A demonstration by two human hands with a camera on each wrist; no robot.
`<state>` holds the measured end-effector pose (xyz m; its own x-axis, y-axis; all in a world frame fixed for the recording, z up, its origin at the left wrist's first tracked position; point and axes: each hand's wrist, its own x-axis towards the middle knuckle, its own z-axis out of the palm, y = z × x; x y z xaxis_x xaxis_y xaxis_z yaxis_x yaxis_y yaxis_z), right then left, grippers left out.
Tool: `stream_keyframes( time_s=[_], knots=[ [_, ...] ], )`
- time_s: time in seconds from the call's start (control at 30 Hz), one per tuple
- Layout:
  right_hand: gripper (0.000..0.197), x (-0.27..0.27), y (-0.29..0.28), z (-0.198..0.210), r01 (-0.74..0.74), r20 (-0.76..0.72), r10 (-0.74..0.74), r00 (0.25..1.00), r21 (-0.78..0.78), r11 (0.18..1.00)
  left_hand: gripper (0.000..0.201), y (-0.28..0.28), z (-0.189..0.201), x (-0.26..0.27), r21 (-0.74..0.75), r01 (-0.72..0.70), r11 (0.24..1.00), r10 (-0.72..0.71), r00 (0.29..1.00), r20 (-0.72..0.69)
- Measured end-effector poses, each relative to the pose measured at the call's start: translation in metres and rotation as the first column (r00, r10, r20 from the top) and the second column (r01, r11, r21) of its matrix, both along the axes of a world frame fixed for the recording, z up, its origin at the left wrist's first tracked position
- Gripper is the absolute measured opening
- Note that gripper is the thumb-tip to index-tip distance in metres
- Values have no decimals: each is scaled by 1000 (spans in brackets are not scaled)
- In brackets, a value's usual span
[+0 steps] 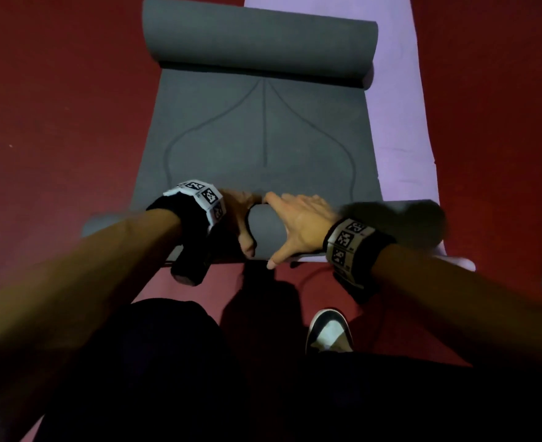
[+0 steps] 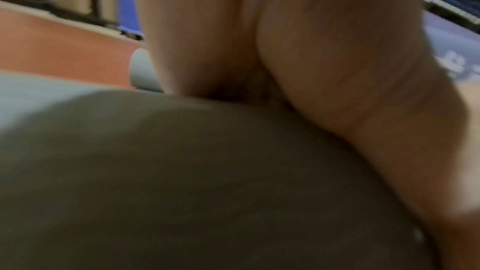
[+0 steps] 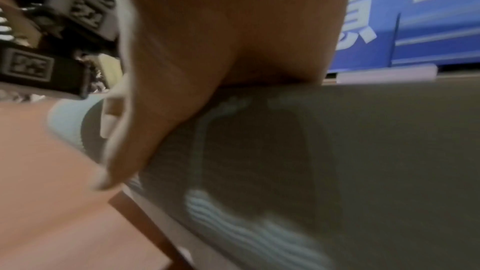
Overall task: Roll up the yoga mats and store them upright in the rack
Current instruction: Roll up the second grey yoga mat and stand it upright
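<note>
The floor (image 1: 55, 122) was dark red and filled both sides of the head view. Two mats lay on it: a grey mat (image 1: 256, 138) in the centre and a lilac mat (image 1: 400, 122) beneath it, showing along the grey mat's right edge and at the top of the frame. The grey mat was rolled at both ends, one roll near the top of the frame and one at mid-frame under the hands. The left hand (image 1: 241, 218) and the right hand (image 1: 298, 224) lay side by side on the near roll, fingers draped over its top and thumbs on its near side, grasping it. One shoe (image 1: 328, 330) stood at lower centre-right. A blue banner (image 3: 428, 17) hung in the right wrist view's upper right.
</note>
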<state>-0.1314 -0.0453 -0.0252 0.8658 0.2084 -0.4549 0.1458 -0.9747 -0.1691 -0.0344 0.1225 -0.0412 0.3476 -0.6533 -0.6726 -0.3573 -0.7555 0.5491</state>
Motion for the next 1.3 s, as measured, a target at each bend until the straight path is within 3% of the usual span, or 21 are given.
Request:
stream_keyframes(
  time_s=[0.07,0.13,0.2,0.27,0.33,0.47,0.57,0.63,0.73,0.83,0.9,1.0,1.13,1.23,1.3],
  knots=[
    [107,-5,4,-5,-7,22,8,1000,-30,1000,93,2,-5,-2,-6,-1,1000,1,999,-39],
    [100,-3,1,-5,1,1,-1,1000,-7,1000,98,1,-6,-10,-15,11,1000,-11,1000,16],
    [99,2,-7,-2,78,-53,-74,996,76,994,106,-5,5,-18,3,85,996,-85,986,145],
    [103,9,-16,3,157,-122,-136,983,184,970,114,-13,19,-19,104,184,977,-208,929,307],
    [103,15,-22,9,207,-187,-162,969,255,944,112,-20,28,-19,152,189,970,-233,897,375],
    [112,14,-18,9,185,-250,-130,959,208,961,99,-19,25,-16,130,104,986,-135,956,260],
    [112,5,-13,3,61,-198,-39,979,106,992,87,-16,23,-13,106,52,993,-64,991,115],
    [107,3,-11,0,16,-167,-3,986,74,997,91,-12,20,-15,117,58,992,-67,994,81],
    [104,4,-14,3,5,-137,3,991,54,999,101,-12,21,-23,99,94,991,-107,985,137],
    [99,11,-20,12,82,-193,-50,980,165,983,114,-18,29,-29,181,225,957,-274,906,322],
    [98,15,-20,17,102,-255,-41,966,230,968,113,-18,30,-29,197,220,955,-280,886,370],
    [101,12,-15,14,94,-278,-40,960,184,978,108,-12,21,-26,126,131,983,-162,946,282],
    [106,2,-8,3,-45,-152,52,987,50,998,90,-5,20,-16,71,36,997,-41,997,68],
    [102,0,-8,-1,-92,-87,93,992,12,996,87,-3,13,-18,71,41,997,-46,996,75],
    [98,6,-14,2,-47,-120,53,991,53,997,82,-3,11,-21,18,35,999,-37,992,119]
  ],
)
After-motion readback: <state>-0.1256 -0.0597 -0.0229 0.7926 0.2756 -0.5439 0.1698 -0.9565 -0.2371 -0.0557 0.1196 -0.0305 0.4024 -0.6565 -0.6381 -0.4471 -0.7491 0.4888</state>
